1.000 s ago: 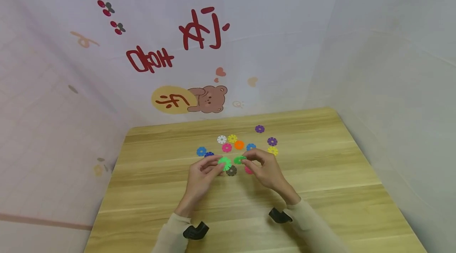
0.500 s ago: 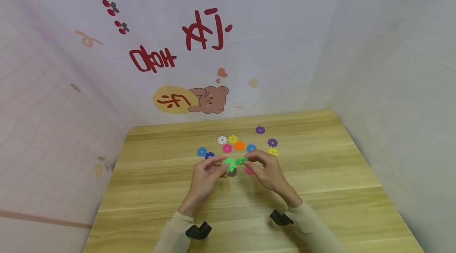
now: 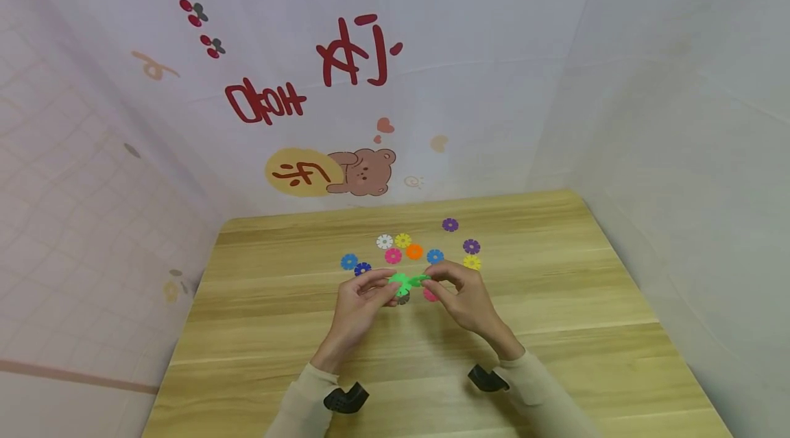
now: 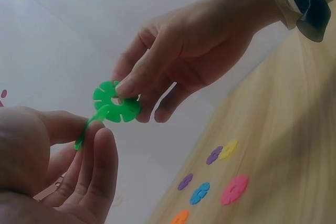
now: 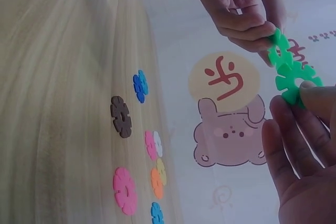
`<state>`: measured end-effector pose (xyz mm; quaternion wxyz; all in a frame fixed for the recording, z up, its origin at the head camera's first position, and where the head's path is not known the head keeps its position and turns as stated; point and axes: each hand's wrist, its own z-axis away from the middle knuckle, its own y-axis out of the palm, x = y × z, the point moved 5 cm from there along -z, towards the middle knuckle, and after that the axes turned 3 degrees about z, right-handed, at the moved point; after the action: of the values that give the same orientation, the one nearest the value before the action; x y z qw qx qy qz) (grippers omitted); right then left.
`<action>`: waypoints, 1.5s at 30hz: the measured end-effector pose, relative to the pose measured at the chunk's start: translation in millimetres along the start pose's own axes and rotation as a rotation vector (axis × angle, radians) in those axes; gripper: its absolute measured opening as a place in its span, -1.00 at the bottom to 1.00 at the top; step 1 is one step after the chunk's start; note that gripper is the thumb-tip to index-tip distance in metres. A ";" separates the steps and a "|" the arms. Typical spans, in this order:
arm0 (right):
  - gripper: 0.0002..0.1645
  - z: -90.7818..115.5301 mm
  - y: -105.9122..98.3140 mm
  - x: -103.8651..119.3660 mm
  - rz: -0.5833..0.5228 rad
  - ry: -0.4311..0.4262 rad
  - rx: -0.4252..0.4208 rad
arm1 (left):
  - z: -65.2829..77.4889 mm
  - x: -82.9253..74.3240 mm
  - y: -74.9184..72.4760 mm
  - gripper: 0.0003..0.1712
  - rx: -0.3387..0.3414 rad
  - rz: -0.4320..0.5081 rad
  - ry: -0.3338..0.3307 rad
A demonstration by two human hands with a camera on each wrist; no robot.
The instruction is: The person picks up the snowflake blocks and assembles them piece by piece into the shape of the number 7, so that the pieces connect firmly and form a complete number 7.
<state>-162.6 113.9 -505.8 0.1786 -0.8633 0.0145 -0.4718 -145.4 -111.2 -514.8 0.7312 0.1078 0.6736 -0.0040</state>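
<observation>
My left hand [image 3: 361, 304] pinches a bright green slotted disc [image 3: 401, 283], a flower-shaped plastic piece with a round centre hole. Between the right hand's [image 3: 459, 297] thumb and fingers is a second green slotted disc [image 3: 420, 280]. Above the table the two meet edge to edge at an angle, their rims crossing. In the left wrist view, the left hand's disc [image 4: 80, 138] appears nearly edge-on, while the right hand's disc [image 4: 100, 95] faces the camera. How deeply the slots interlock I cannot tell. Fingertips cover part of each disc.
Several loose slotted discs lie on the wooden table [image 3: 407, 369] beyond the hands, among them an orange disc [image 3: 414, 251], a white disc [image 3: 385, 241] and a purple disc [image 3: 450, 225]. A dark brown disc [image 5: 121, 117] and a pink disc [image 5: 125, 191] lie nearer. Printed cloth [image 3: 481, 81] stands behind.
My left hand has moved right, bringing its green disc from apart into contact with the other one. The right hand stays almost in place, and the loose discs have not moved.
</observation>
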 end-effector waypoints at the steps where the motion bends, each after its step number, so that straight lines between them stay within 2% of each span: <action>1: -0.77 0.3 -0.4 -0.5 -0.004 0.002 0.000 | -0.6 -0.3 0.9 -0.58 0.004 0.003 0.001; 9: -0.77 2.7 -2.3 -1.5 -0.060 -0.038 -0.008 | -3.3 -0.8 6.3 -0.57 0.006 0.024 -0.034; 16: -0.77 5.2 -2.9 2.0 -0.084 -0.089 -0.023 | -0.4 -0.3 8.5 -0.56 -0.009 0.060 -0.091; 23: -0.80 7.5 -0.7 7.8 -0.081 -0.108 -0.055 | 1.8 1.5 9.5 -0.61 -0.015 0.093 -0.106; 29: -0.78 7.9 -1.7 9.8 -0.096 -0.104 -0.080 | 1.2 0.2 11.0 -0.63 -0.033 0.082 -0.127; 37: -0.94 9.7 -2.2 8.6 -0.113 -0.097 -0.083 | -0.1 2.0 13.8 -0.63 -0.026 0.100 -0.124; 42: -0.95 8.9 -1.8 8.7 -0.121 -0.101 -0.084 | -0.2 2.5 15.4 -0.61 -0.031 0.104 -0.118; 45: -0.84 9.1 -1.2 7.8 -0.129 -0.099 -0.084 | 0.0 2.7 16.6 -0.61 -0.031 0.103 -0.118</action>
<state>-151.0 116.2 -503.5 0.1119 -0.8915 -0.0304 -0.4379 -142.7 -94.7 -514.9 0.7706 0.1304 0.6227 0.0378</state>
